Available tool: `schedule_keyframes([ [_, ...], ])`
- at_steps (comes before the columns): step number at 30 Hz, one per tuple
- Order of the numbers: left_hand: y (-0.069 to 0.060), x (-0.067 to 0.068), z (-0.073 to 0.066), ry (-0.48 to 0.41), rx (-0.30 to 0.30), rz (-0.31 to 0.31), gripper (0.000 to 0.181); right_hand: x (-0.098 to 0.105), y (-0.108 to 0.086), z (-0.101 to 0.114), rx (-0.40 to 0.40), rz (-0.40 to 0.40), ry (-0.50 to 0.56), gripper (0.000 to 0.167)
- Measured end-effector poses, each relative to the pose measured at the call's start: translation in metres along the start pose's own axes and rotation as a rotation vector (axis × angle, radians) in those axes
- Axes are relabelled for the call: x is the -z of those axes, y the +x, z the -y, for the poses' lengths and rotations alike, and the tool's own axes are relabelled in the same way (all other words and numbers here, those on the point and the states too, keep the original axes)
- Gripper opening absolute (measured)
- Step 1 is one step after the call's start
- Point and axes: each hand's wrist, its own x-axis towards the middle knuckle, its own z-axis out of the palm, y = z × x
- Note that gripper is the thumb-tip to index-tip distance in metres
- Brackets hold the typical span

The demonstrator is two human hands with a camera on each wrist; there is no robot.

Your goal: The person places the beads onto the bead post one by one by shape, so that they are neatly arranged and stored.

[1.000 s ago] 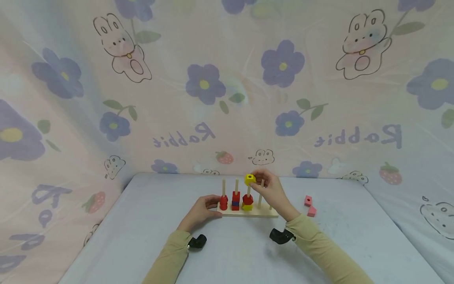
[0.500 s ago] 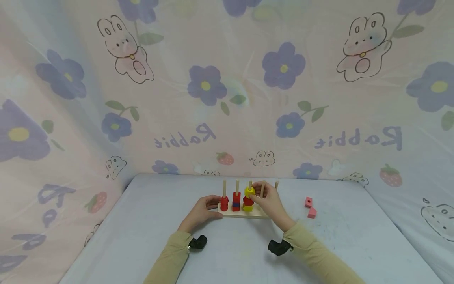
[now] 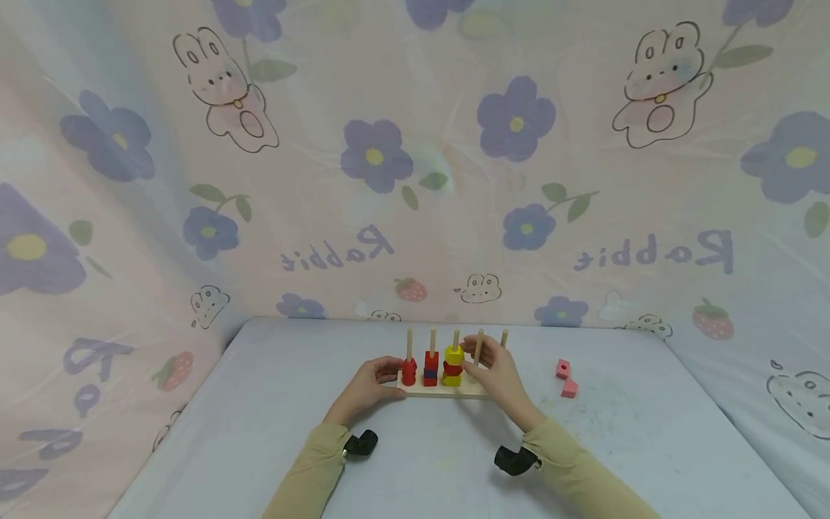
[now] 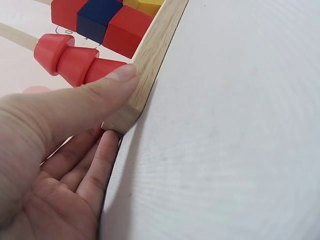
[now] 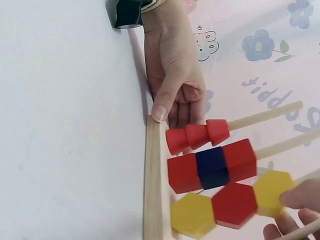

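My left hand [image 3: 364, 386] grips the left end of a wooden peg base [image 4: 150, 65], thumb on its front edge and fingers at the end and behind. Three red tapered beads [image 4: 77, 56] fill the leftmost peg. The second peg carries a blue block [image 5: 212, 167] between red ones. On the third, a yellow hexagonal block [image 5: 272, 192] tops a red hexagonal block [image 5: 234, 205] and a lower yellow one [image 5: 194, 215]. Beside that top block is my right hand [image 3: 498, 371], fingers loosely bent, thumb tip overlapping the block's edge in the right wrist view. Two bare pegs stand farther right.
Two pink blocks [image 3: 564, 368] lie on the white tabletop [image 3: 415, 461] to the right of the base. A patterned cloth [image 3: 447, 216] hangs behind the table. Black wrist devices [image 3: 515, 460] jut inward from both cuffs.
My right hand has lowered the yellow hexagonal block down the third peg onto the red one, and its thumb has drawn slightly right, off the block's face. The left hand keeps its hold.
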Motion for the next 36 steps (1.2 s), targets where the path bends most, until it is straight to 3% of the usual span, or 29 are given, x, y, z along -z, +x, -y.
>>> schedule_keyframes([
  [4,0.007,0.001,0.016,0.004,-0.002,-0.007,0.057,0.011,-0.009,0.025,0.035,0.037,-0.016,0.047],
  [7,0.011,0.001,0.028,0.021,0.002,-0.013,0.059,0.020,-0.015,0.030,0.043,0.046,-0.072,0.053],
  [11,0.011,0.000,0.027,0.025,0.009,-0.012,0.059,0.033,-0.020,0.025,0.096,0.051,-0.109,0.057],
  [17,0.011,0.002,0.030,0.015,0.005,-0.009,0.059,0.056,-0.033,0.047,0.231,0.045,-0.140,0.053],
  [23,0.011,0.002,0.029,0.021,0.016,-0.001,0.060,0.091,-0.036,0.026,0.225,0.012,-0.236,0.050],
  [31,0.009,0.003,0.026,0.000,0.002,0.002,0.060,0.129,-0.044,0.022,0.186,0.027,-0.311,0.043],
  [36,0.008,0.002,0.025,0.011,0.025,-0.005,0.059,0.153,-0.046,-0.014,0.177,0.075,-0.379,0.041],
])
